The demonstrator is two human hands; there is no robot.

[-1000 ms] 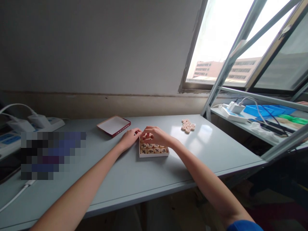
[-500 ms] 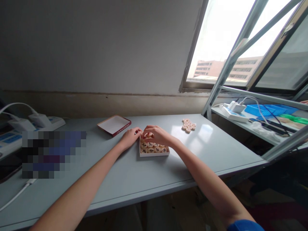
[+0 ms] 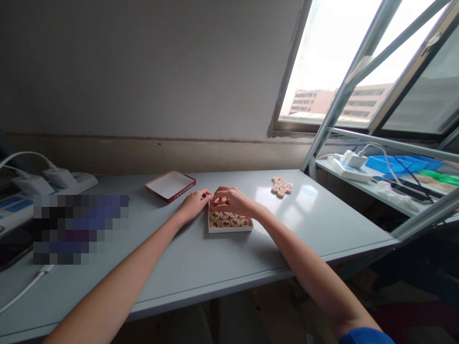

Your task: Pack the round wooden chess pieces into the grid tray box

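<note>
A small white box (image 3: 229,229) of round wooden chess pieces (image 3: 229,220) with black characters lies on the grey table (image 3: 201,263). My right hand (image 3: 234,200) curls over the far end of the box, its fingers pinched on red-marked pieces there. Just left of it, my left hand (image 3: 193,204) rests against the box's far left corner with its fingers bent. A loose cluster of wooden pieces (image 3: 281,186) lies further right on the table.
The red-edged box lid (image 3: 170,186) lies upside down at the back left. Power strips with white plugs (image 3: 53,181) sit at the left. To the right stands a metal shelf frame (image 3: 358,62) holding a blue tray (image 3: 401,164), cables and a charger. A window is behind.
Both hands stay at the far end of the box; only small finger movements over the pieces.
</note>
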